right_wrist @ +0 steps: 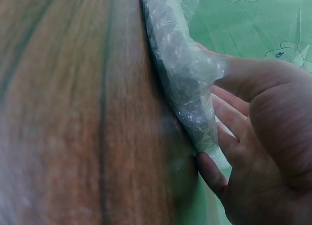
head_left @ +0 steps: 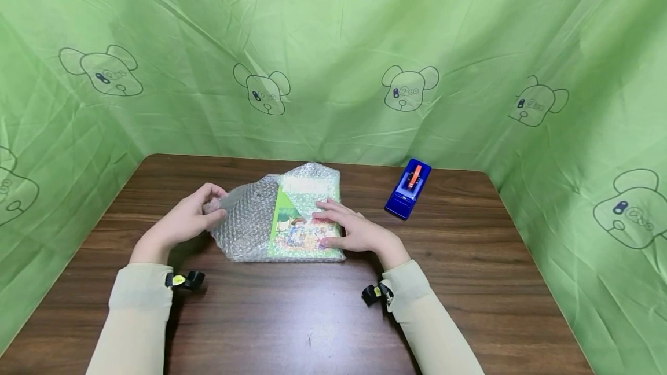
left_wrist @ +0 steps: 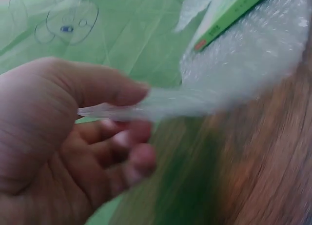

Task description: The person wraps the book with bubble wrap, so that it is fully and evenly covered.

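Observation:
A thin book [head_left: 297, 230] with a green spine and a colourful cover lies on a sheet of bubble wrap [head_left: 245, 221], part of which covers its front. At the left, my left hand [head_left: 190, 213] pinches the loose end of the wrap between thumb and fingers; the left wrist view shows that end lifted off the table, the book's spine [left_wrist: 229, 20] beyond it. My right hand [head_left: 356, 227] rests with spread fingers on the right part of the wrapped book. In the right wrist view, its thumb touches the wrap [right_wrist: 185, 73] near the folded edge.
A blue tape dispenser-like tool [head_left: 408, 188] with an orange part lies at the back right of the brown wooden table [head_left: 312, 317]. Green cloth [head_left: 333, 28] with printed bear heads hangs around the back and sides.

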A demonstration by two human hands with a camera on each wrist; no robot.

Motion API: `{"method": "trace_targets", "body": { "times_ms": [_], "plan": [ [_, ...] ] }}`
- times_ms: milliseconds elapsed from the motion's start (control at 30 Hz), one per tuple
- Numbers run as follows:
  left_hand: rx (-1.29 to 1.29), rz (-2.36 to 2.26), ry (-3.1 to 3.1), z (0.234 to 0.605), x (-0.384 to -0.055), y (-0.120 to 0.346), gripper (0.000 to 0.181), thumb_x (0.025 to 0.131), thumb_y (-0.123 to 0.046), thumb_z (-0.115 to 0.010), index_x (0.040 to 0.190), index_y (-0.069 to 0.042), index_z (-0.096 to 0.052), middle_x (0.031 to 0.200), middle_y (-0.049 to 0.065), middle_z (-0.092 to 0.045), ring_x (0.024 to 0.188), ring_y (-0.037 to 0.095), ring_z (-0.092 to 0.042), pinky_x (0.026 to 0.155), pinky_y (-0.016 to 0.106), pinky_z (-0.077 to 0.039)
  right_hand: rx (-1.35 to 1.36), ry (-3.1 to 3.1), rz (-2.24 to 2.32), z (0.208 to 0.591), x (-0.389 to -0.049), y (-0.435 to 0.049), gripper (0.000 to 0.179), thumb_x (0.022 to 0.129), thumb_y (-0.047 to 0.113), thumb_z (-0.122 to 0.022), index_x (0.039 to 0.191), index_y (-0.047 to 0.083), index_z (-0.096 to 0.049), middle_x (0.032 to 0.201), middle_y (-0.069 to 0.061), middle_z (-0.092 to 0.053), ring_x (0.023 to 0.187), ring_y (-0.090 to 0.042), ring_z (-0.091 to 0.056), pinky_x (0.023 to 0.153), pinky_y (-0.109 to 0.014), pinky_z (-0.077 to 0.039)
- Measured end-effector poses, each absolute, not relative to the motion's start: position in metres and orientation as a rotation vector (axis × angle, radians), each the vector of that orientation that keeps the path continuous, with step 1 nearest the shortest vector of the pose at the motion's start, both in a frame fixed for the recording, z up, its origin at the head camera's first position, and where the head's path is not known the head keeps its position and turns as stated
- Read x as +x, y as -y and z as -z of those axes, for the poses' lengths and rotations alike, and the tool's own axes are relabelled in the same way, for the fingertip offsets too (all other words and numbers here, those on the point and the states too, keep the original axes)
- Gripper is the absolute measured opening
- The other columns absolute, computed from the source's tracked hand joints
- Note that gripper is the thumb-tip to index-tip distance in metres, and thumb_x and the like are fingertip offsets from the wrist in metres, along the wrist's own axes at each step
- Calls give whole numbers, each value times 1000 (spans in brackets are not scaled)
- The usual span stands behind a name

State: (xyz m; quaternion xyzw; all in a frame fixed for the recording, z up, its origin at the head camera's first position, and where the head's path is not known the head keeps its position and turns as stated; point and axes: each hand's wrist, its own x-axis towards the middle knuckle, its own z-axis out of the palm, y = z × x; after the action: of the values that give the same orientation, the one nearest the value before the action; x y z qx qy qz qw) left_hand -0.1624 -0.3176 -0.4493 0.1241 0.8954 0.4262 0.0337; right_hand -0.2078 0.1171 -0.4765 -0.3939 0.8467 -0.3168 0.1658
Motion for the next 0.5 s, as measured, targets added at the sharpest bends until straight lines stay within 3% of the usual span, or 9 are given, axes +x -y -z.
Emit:
{"method": "trace_targets", "body": {
  "times_ms": [167,500],
  "plan": [
    [373,-1109,-3056,440,-167,302,24,105,-16,-72,127,-11,-63,92,3,-58,79,18,-56,69,29,-46,-1121,-2410,894,476,-208,-117,66,105,36,-76,164,20,-52,182,-2,-25,170,-28,-9,125,-81,-10],
    [317,-1081,-3243,424,-166,266,14,101,-11,-73,114,-8,-68,87,4,-57,71,20,-51,67,36,-43,-1115,-2403,894,476,-209,-117,67,104,36,-76,164,20,-52,182,-1,-23,170,-28,-9,126,-79,-12]
  ]
}}
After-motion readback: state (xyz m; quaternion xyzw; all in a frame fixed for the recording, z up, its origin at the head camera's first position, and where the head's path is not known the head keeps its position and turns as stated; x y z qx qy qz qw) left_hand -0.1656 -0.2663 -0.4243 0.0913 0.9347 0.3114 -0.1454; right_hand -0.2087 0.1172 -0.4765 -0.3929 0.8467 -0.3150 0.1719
